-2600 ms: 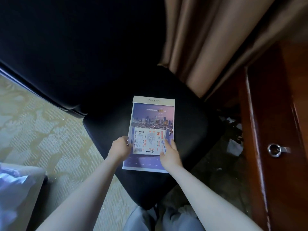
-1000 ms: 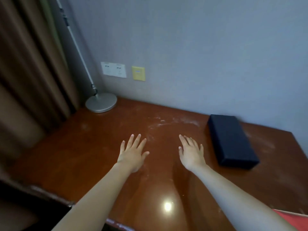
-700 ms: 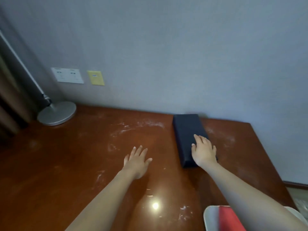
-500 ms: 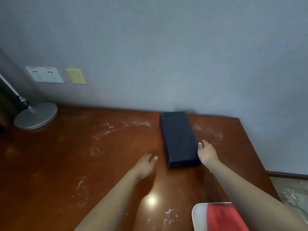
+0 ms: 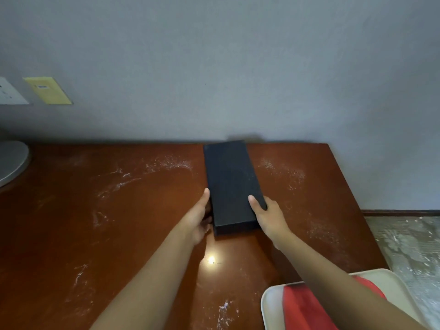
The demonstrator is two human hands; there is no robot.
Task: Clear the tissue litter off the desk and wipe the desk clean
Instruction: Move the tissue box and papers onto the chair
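Nearest to the camera, at the lower right, a pale tray (image 5: pixel 269 306) with something red (image 5: pixel 307 308) on it lies partly over the edge of the tabletop (image 5: pixel 71 222). Its purpose I cannot tell.

Just beyond, both forearms reach forward to a dark flat box (image 5: pixel 232 184). The left hand (image 5: pixel 196 219) lies against the left long side of the box, with the thumb stretched along the edge; its fingers are hidden under the hand, so I cannot tell how they are bent. The right hand (image 5: pixel 267 215) holds the right side: the thumb (image 5: pixel 253 202) presses on the top face and the fingers curl around the edge. I judge the two hands take the box from both sides to lift or shift it, so that the wood under it can be wiped.

The task's litter is not in big pieces here. Only white crumbs and smears (image 5: pixel 166 164) are scattered on the tabletop, left and right of the box and also near the front.

Farther back, the box almost reaches the grey wall (image 5: pixel 226 67). At far left are a round metal base (image 5: pixel 10 160) and, on the wall, a yellow plate (image 5: pixel 47 90).
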